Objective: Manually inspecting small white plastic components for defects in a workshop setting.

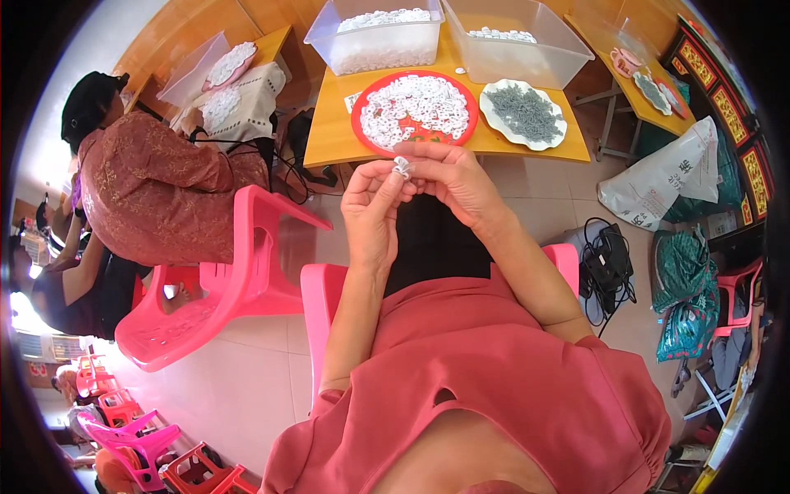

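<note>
Both hands, left (372, 202) and right (457, 177), are pinching a white part (402, 167) near the red plate (362, 111); fingertips are clamped on it, and should be keeping it squared.

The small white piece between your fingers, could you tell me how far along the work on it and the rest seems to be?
Both hands, left hand and right hand, pinch one small white piece together, so that one is in progress. The red plate remains heaped with white pieces, and the white plate with grey parts, so much appears left. The clear bin holds many white pieces; whether those are finished cannot be told.
</note>
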The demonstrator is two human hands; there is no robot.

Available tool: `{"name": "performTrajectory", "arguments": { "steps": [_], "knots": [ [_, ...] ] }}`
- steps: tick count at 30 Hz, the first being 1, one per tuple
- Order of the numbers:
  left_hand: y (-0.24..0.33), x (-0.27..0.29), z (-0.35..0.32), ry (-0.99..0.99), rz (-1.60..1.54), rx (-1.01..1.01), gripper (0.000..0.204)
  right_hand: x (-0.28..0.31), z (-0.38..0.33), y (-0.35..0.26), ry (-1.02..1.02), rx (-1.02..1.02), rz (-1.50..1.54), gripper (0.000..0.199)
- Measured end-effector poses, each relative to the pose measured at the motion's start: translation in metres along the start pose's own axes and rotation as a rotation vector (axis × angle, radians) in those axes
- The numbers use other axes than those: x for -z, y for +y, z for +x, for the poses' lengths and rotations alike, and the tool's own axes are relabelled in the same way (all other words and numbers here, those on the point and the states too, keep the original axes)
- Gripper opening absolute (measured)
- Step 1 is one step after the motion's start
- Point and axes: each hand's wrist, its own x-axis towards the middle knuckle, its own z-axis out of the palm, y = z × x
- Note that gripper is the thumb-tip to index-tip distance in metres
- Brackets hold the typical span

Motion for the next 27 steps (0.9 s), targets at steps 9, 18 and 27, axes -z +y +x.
{"name": "performTrajectory", "arguments": {
  "steps": [9, 18, 27],
  "knots": [
    [-0.004, 0.004, 0.003, 0.121, 0.134, -0.01, 0.014, 0.005, -0.005, -0.009, -0.011, 0.057, -0.021, 0.029],
    [-0.004, 0.0, 0.002, 0.137, 0.254, -0.1, 0.015, 0.005, -0.005, -0.005, 0.001, 0.102, -0.086, 0.027],
    [-0.003, -0.011, -0.003, 0.172, 0.332, -0.2, 0.014, -0.003, -0.007, 0.002, 0.041, 0.43, -0.393, 0.024]
  ]
}}
